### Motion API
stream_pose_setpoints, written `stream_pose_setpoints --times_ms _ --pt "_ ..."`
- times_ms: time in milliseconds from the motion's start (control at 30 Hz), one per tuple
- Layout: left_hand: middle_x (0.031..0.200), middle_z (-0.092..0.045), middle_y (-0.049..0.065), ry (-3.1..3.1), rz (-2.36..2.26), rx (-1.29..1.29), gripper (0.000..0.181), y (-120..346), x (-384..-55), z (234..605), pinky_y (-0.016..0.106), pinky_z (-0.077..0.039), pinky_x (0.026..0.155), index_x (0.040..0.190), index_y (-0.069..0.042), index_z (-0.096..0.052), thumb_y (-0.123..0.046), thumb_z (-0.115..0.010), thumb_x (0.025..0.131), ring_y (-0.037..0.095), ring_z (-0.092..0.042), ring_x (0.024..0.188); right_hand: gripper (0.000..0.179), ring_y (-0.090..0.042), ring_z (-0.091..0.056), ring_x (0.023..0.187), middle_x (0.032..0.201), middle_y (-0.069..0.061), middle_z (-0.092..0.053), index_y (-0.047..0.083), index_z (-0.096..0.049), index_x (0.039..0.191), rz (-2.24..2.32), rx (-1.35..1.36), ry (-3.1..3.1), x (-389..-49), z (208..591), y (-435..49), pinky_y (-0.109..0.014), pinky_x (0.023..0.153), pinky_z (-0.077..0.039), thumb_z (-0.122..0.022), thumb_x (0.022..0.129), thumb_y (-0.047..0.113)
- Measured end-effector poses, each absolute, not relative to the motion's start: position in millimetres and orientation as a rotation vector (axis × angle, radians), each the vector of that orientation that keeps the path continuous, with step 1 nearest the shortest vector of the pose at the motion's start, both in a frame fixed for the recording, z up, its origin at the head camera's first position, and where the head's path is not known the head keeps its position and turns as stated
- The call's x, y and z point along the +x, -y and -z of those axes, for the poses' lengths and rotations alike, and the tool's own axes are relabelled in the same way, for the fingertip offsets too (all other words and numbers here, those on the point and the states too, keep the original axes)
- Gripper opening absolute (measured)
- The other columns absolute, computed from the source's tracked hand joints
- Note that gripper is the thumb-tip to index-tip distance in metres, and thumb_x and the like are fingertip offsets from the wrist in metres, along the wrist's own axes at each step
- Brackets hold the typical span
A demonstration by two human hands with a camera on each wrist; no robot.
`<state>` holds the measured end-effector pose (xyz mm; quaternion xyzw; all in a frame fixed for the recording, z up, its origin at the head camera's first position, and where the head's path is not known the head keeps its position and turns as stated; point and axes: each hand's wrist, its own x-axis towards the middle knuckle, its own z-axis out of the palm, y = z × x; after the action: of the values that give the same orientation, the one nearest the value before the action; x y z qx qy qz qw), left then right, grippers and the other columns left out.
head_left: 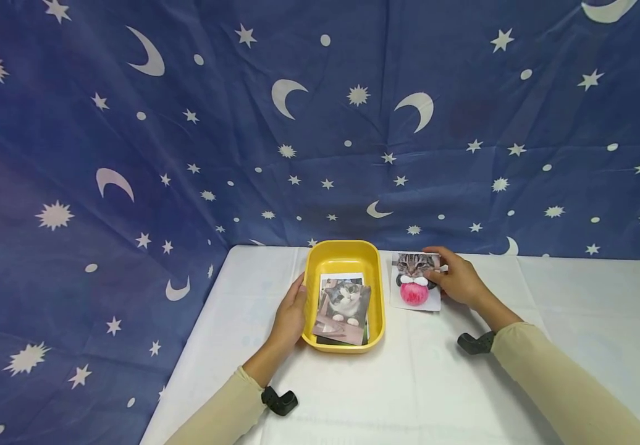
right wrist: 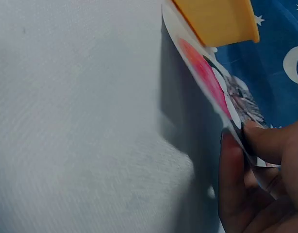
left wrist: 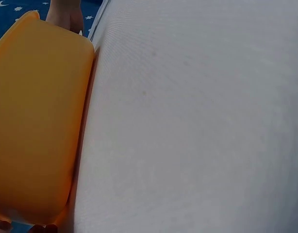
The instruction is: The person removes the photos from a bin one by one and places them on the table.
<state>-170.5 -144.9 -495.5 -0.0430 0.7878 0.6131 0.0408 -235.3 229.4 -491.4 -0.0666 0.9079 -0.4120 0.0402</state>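
My left hand (head_left: 289, 316) holds the left side of a yellow plastic tub (head_left: 344, 250), thumb at its rim. Several cat photos lie inside; on top is a photo of a grey-and-white cat (head_left: 345, 303). To the right of the tub, my right hand (head_left: 459, 279) pinches the right edge of a photo of a tabby cat with a pink ball (head_left: 416, 290). In the right wrist view that photo (right wrist: 212, 77) stands tilted off the cloth, thumb on its face and fingers behind. The left wrist view shows the tub's outer wall (left wrist: 37, 116).
A white cloth (head_left: 409, 383) covers the table. Behind it and on the left hangs a dark blue curtain (head_left: 342, 148) with white moons and stars. Each forearm carries a black wrist device, one on the left (head_left: 279, 402) and one on the right (head_left: 475, 343).
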Motion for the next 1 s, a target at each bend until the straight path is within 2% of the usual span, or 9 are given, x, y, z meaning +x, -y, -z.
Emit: stream_pose_setpoints --times_ms 100,300,500,600,800,1000 --pt "0.167 -0.034 0.003 -2.411 -1.885 -0.132 0.050 144 -172 497 0.051 -0.017 0.129 0.160 -0.024 -0.035 -0.038 -0.035 0.112 0.028 -0.022 0.157 0.060 -0.018 -0.059 0.061 0.107 -0.018 -0.052 0.009 -0.044 0.150 1.221 -0.217 -2.823 -236 494 -226 -0.032 0.051 -0.055 -0.071 0.096 0.011" --pt "0.166 -0.034 0.004 -2.406 -1.892 -0.145 0.051 144 -172 497 0.053 -0.016 0.129 0.160 -0.023 -0.036 -0.038 -0.036 0.112 0.030 -0.022 0.157 0.061 -0.021 -0.060 0.072 0.106 -0.018 -0.061 0.004 -0.047 0.145 1.031 -0.270 -2.952 -237 494 -221 -0.033 0.064 -0.050 -0.076 0.093 0.017" --pt "0.166 -0.035 0.003 -2.406 -1.882 -0.161 0.050 144 -170 495 0.052 -0.018 0.129 0.160 -0.026 -0.036 -0.039 -0.036 0.112 0.028 -0.023 0.157 0.061 -0.025 -0.060 0.079 0.102 -0.016 -0.063 0.002 -0.050 0.143 0.966 -0.271 -2.983 -238 494 -220 -0.041 0.073 -0.051 -0.077 0.092 0.021" --pt "0.166 -0.034 0.005 -2.408 -1.887 -0.142 0.051 145 -170 496 0.054 -0.018 0.129 0.160 -0.024 -0.035 -0.039 -0.035 0.112 0.030 -0.023 0.157 0.060 -0.026 -0.061 0.080 0.100 -0.015 -0.064 0.002 -0.051 0.141 0.951 -0.275 -2.994 -238 496 -219 -0.045 0.077 -0.053 -0.078 0.092 0.022" --pt "0.166 -0.035 0.004 -2.417 -1.883 -0.144 0.050 145 -170 497 0.053 -0.018 0.129 0.160 -0.024 -0.036 -0.039 -0.035 0.112 0.029 -0.023 0.157 0.054 -0.026 -0.058 0.078 0.092 -0.011 -0.062 0.000 -0.056 0.134 0.905 -0.309 -3.028 -241 498 -215 -0.045 0.075 -0.050 -0.078 0.091 0.023" --pt "0.166 -0.034 0.003 -2.411 -1.887 -0.157 0.050 144 -170 496 0.052 -0.018 0.129 0.160 -0.024 -0.036 -0.038 -0.035 0.112 0.029 -0.023 0.157 0.056 -0.025 -0.057 0.079 0.091 -0.011 -0.062 -0.001 -0.056 0.135 0.870 -0.270 -3.022 -241 496 -212 -0.045 0.077 -0.050 -0.079 0.090 0.023"
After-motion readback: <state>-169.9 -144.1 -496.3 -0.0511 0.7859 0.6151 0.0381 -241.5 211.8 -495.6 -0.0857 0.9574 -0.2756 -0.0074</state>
